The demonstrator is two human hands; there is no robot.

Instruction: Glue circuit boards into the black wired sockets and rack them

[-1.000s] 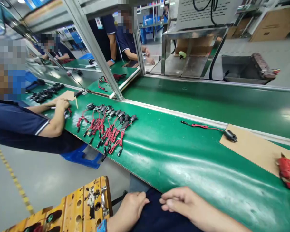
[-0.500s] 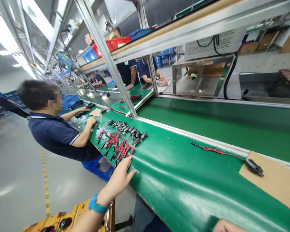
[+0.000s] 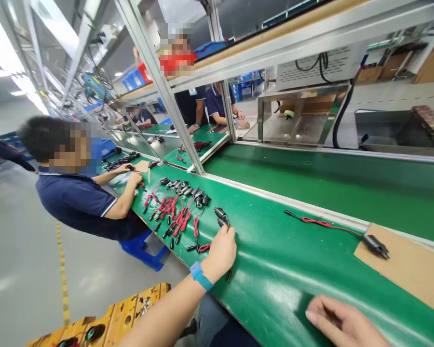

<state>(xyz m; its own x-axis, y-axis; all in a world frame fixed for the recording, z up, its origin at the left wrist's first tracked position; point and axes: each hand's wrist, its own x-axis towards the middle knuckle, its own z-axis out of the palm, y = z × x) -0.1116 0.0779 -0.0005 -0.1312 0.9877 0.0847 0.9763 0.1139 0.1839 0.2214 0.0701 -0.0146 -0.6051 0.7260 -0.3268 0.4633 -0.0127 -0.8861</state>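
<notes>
1. black plastic cylindrical plugs [image 3: 220,214] with thin red leads [image 3: 204,248] are at the fingertips of the left hand [image 3: 222,248], over the green, glossy counter [image 3: 275,231], just beside a larger pile of similar black plugs [image 3: 191,192].
2. that hand is closed, apparently pinching the near ends of the plugs, though its knuckles hide the exact grip; the right hand [image 3: 342,318] shows nothing held, its fingers loosely curved and apart from the thumb.
3. the plugs should be light, stiff and rather smooth; the leads look soft and likely to tangle, so the hard bodies should give the surest hold.
4. below, at the left, a yellow-orange wooden block with hollows [image 3: 130,313] holds dark rounded parts [image 3: 95,332].
5. a red plastic bin [image 3: 178,62] and a blue plastic bin [image 3: 133,82] sit on the metal-framed upper shelf [image 3: 275,55], contents out of sight.
</notes>
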